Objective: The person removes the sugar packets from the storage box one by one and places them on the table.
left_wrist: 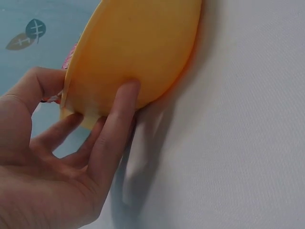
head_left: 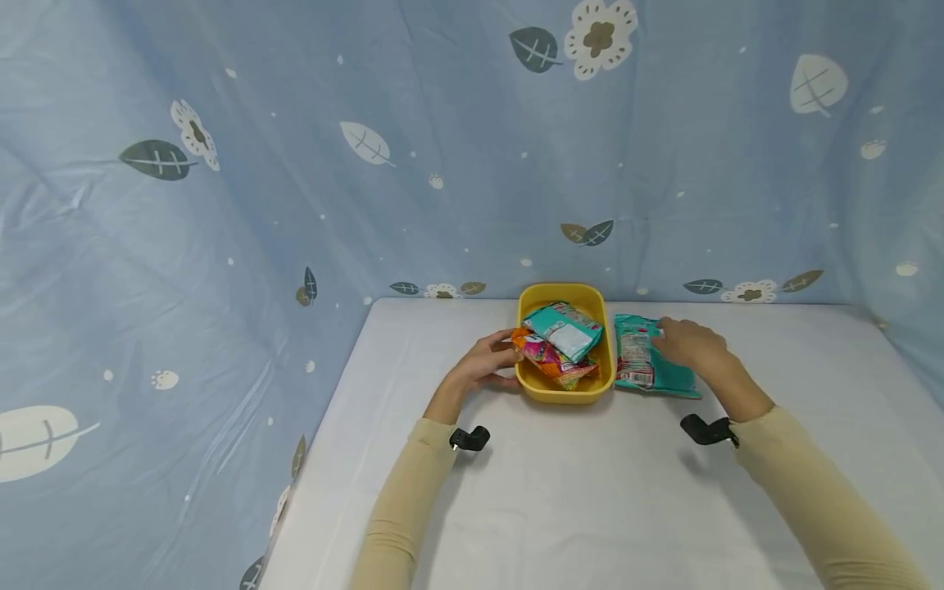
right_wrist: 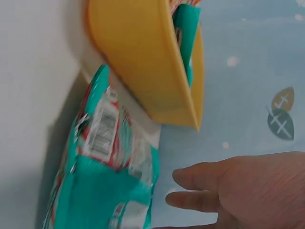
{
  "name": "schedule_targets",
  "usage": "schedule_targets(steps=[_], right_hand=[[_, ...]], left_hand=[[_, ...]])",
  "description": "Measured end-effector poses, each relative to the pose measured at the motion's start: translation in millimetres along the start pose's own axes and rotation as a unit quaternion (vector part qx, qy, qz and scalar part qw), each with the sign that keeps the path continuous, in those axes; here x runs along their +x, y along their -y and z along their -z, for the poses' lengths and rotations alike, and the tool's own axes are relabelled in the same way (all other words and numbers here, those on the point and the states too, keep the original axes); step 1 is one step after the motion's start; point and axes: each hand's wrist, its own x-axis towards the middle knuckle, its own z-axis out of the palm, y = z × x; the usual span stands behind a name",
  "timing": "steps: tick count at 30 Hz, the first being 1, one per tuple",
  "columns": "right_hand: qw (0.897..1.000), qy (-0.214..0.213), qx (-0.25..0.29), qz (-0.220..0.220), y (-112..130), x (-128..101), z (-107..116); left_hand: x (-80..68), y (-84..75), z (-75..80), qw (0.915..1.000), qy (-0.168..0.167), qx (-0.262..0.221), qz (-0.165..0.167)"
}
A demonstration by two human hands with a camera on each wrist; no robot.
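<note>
A yellow plastic bin (head_left: 564, 397) stands near the back edge of the table. My left hand (head_left: 483, 365) holds its left side; in the left wrist view, fingers reach the rim and press the outer wall of the bin (left_wrist: 143, 43). Inside lie a teal snack bag (head_left: 564, 332) and, partly beneath it, an orange and pink snack bag (head_left: 544, 354). Right of the bin, another teal snack bag (head_left: 667, 373) lies on the table. Over its upper right part is my right hand (head_left: 693, 344). The right wrist view shows the hand's fingers extended beside that bag (right_wrist: 105, 186), apparently apart from it.
The white table (head_left: 575, 492) meets a blue patterned curtain (head_left: 472, 164) right behind the bin. The curtain (head_left: 184, 328) also runs along the left side. A small black wrist camera (head_left: 472, 439) sits on the left wrist, and another black camera (head_left: 704, 429) on the right.
</note>
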Motion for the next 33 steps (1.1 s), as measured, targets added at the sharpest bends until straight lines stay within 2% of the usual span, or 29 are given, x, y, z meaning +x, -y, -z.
schedule_targets(steps=[9,20,33], right_hand=[[0.999,-0.021,0.006,0.044,24.3,4.9,6.1],[0.997,-0.034,0.009,0.062,54.2,13.3,15.0],[0.998,-0.010,0.012,0.066,82.2,28.0,20.8]], left_hand=[[-0.7,-1.8,-1.1,0.9999,0.003,-0.012,-0.001],[-1.0,-4.1,1.2,0.9999,0.004,-0.016,0.003],[0.9,-1.1,0.1,0.9999,0.004,-0.009,0.008]])
